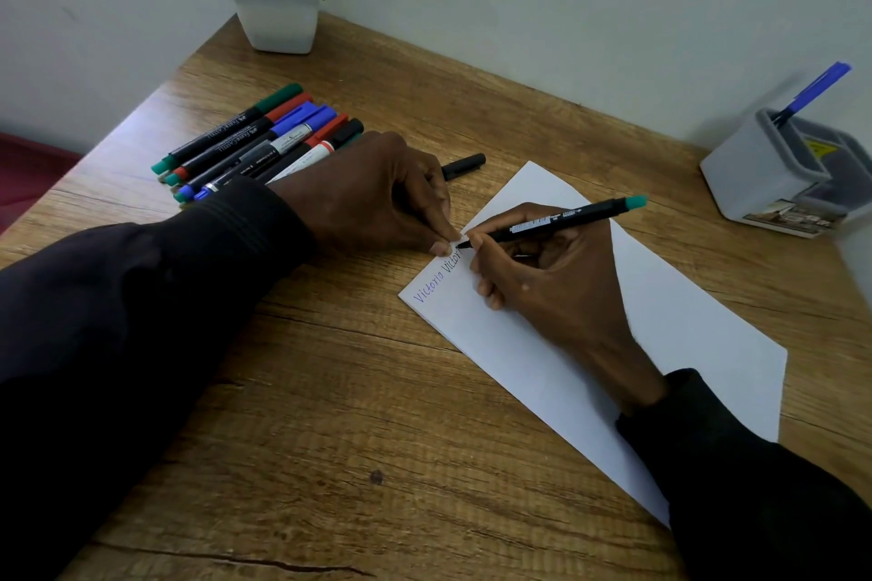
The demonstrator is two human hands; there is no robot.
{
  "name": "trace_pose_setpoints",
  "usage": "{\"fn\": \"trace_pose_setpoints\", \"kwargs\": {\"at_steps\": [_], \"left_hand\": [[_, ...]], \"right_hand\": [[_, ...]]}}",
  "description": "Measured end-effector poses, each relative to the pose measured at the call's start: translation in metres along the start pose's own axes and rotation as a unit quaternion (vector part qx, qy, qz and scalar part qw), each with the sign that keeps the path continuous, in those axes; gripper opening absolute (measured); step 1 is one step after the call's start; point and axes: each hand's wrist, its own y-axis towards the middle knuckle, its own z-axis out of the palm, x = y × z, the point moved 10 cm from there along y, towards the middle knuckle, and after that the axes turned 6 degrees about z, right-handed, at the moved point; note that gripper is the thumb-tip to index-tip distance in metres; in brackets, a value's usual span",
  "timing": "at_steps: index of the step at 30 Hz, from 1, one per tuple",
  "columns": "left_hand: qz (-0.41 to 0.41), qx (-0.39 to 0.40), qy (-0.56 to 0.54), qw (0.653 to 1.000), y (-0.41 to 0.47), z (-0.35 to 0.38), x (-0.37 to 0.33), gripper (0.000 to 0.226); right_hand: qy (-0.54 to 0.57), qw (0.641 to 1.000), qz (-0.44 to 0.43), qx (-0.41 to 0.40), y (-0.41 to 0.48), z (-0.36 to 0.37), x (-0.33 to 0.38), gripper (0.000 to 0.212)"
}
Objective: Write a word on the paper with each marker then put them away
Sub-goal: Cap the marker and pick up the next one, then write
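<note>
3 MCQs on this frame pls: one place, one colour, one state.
1. Where is the grey holder?
A. beside the plant
B. far right of the desk
C. on the paper

2. End colour of the marker in the right hand?
A. red
B. yellow
C. green

3. State of that marker?
A. tip on the paper
B. capped
C. lying in the row

Key: 1 B, it stands by the right wall; 2 C, teal-green end; 3 A, tip meets the sheet beside the written words while the left hand pins the corner.

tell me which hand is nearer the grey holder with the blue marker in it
Right. The right hand writes on the paper, partway toward the grey holder; the left hand sits farther away, by the paper's far corner.
</note>
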Motion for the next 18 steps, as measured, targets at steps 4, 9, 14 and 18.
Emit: {"fn": "trace_pose_setpoints", "kwargs": {"at_steps": [4, 9, 14, 18], "left_hand": [[-0.003, 0.000, 0.004, 1.000, 0.000, 0.000, 0.002, 0.018], [-0.005, 0.004, 0.000, 1.000, 0.001, 0.000, 0.003, 0.019], [-0.009, 0.004, 0.000, 1.000, 0.000, 0.000, 0.004, 0.019], [-0.009, 0.006, 0.000, 1.000, 0.002, 0.001, 0.007, 0.017]], "right_hand": [[-0.003, 1.000, -0.003, -0.024, 0.000, -0.005, 0.001, 0.019], [0.000, 1.000, 0.001, -0.021, 0.000, -0.005, 0.004, 0.016], [0.007, 1.000, -0.010, -0.022, 0.000, -0.005, 0.006, 0.016], [0.013, 1.000, -0.015, -0.020, 0.001, -0.005, 0.007, 0.012]]}}
